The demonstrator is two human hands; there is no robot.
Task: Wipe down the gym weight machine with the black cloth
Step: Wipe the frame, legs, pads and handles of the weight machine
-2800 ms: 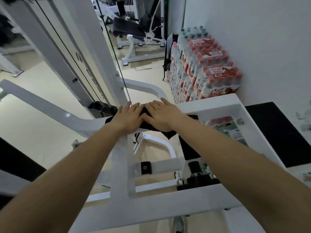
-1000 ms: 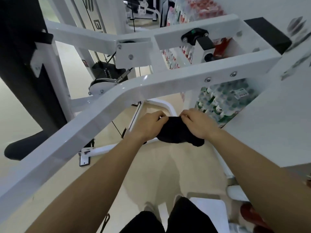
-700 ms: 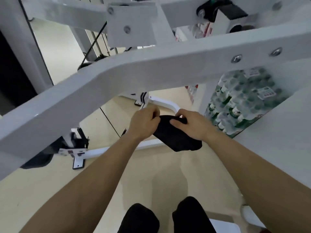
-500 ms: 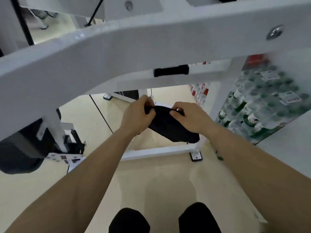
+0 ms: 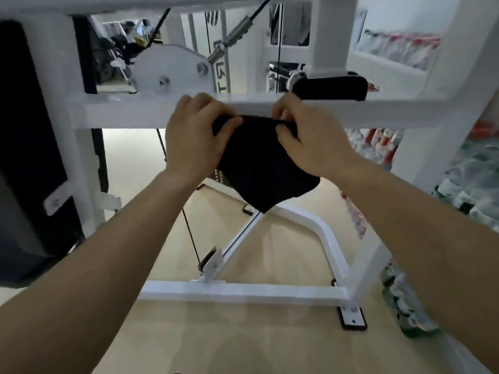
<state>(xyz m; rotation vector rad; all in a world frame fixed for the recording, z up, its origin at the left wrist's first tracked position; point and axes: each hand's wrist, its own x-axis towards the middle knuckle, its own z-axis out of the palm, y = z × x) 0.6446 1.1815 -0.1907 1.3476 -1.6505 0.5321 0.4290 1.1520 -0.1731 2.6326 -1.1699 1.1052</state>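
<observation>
Head view, only 1 camera. Left hand (image 5: 193,139) and right hand (image 5: 310,144) both raised in front of me, each pinching the top edge of the cloth (image 5: 259,168) between thumb and curled fingers. Cloth is stretched between the 2 hands and sags to a loose point below them, hanging in air over the floor. It sits right at the white crossbar (image 5: 121,114); knuckles look close against the bar's front face, but I cannot tell whether the fabric touches metal. Black grip (image 5: 329,87) just above and right of my right hand. Pulley plate (image 5: 172,68) with 2 bolts above my left hand. Cable (image 5: 190,233) runs down below my left wrist to the base frame (image 5: 243,291). Bottle packs (image 5: 472,171) stacked at right. My read: cloth being readied for a pass along the crossbar. Risks: only the top edge is held, so a pass may drag the hem and leave the bar unwiped; the loose corner could catch the cable or a plate bolt; 1 slack pinch and the cloth drops to the floor.
</observation>
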